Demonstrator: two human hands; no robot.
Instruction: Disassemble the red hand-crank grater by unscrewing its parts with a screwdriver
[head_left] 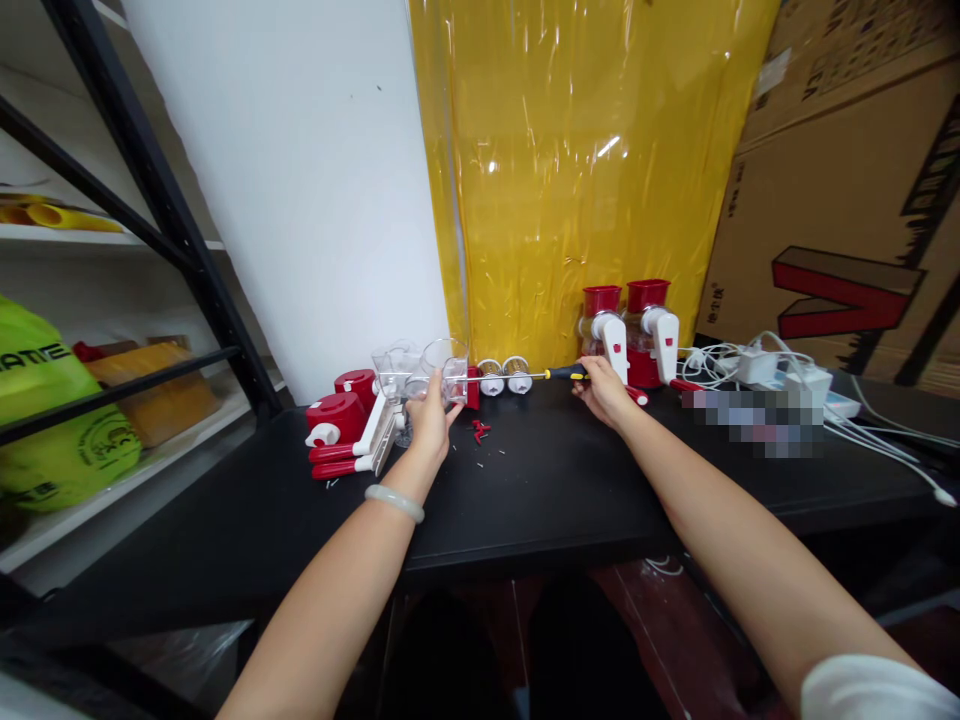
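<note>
In my left hand I hold a clear plastic housing above the table, fingers wrapped around its lower side. My right hand grips the black and yellow handle of a screwdriver. Its long shaft points left, and the tip reaches the clear housing; the exact contact point cannot be made out. Below, several small red parts and loose screws lie on the table. Two drum-shaped parts with white ends stand just behind the shaft.
At left sit red bases and white crank arms with red handles. Two assembled red-and-white hand-crank machines stand at back right, beside tangled white cables and chargers. A cardboard box leans behind; the black table's front edge is near me.
</note>
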